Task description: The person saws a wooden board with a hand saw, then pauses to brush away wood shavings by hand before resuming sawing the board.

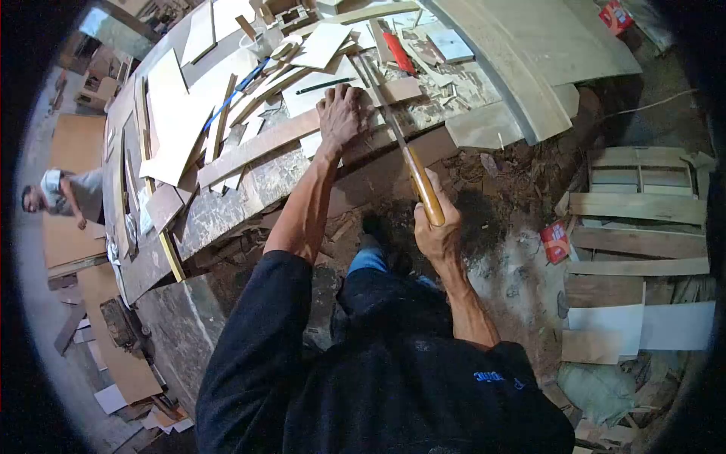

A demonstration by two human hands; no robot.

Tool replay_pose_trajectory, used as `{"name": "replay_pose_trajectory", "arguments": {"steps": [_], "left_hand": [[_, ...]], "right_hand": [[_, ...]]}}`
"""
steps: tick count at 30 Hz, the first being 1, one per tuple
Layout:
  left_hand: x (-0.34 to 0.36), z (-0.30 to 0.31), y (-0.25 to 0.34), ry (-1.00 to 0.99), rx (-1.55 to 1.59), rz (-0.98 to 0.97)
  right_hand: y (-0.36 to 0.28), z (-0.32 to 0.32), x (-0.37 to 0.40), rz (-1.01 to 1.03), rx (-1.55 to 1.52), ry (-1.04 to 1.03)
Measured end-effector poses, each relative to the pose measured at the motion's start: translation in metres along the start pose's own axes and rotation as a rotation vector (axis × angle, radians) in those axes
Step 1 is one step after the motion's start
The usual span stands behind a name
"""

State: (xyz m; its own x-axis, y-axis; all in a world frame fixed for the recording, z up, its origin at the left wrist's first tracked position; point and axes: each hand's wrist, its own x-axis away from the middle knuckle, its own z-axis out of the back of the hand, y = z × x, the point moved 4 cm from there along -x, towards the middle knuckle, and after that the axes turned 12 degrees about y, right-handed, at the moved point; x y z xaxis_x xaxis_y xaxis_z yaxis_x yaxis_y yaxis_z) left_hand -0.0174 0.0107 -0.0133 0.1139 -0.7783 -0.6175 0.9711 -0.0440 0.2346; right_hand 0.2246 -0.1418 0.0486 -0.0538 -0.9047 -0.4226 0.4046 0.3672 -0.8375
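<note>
My left hand [344,119] presses down on a long wooden strip [261,153] that lies slantwise along the near edge of the workbench. Its fingers are bent over the strip, and their tips are hidden. In my right hand [439,227] is the smooth yellow-brown handle of a long, narrow-bladed tool that looks like a hand saw [394,125], seen almost edge-on. The blade crosses the strip's right end, just right of my left hand; its teeth cannot be made out. Beyond my left knuckles lies a dark pencil-like stick [324,85].
Offcuts, white panels [178,113], a blue rod [236,92] and a red tool [398,53] litter the bench [253,193]. A curved wooden piece [522,76] overhangs its right side. Stacked boards [639,204] stand at right. Another person [68,195] is at far left.
</note>
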Motion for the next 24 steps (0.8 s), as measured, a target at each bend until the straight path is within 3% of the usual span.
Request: {"name": "replay_pose_trajectory", "arguments": {"steps": [7, 11, 17, 20, 24], "left_hand": [[0.0, 0.003, 0.006, -0.02, -0.071, -0.027], [0.0, 0.007, 0.007, -0.075, 0.024, -0.026], [-0.001, 0.009, 0.01, -0.054, -0.009, -0.029], [-0.001, 0.012, 0.013, -0.021, 0.026, -0.004], [-0.003, 0.02, 0.019, 0.006, 0.065, -0.025]], "right_hand": [[-0.009, 0.027, -0.008, 0.054, -0.105, 0.165], [-0.014, 0.039, -0.007, -0.246, -0.08, 0.075], [0.001, 0.027, 0.002, -0.084, -0.176, 0.138], [-0.002, 0.028, 0.001, -0.208, -0.182, 0.081], [0.002, 0.025, 0.002, -0.222, -0.191, 0.08]]}}
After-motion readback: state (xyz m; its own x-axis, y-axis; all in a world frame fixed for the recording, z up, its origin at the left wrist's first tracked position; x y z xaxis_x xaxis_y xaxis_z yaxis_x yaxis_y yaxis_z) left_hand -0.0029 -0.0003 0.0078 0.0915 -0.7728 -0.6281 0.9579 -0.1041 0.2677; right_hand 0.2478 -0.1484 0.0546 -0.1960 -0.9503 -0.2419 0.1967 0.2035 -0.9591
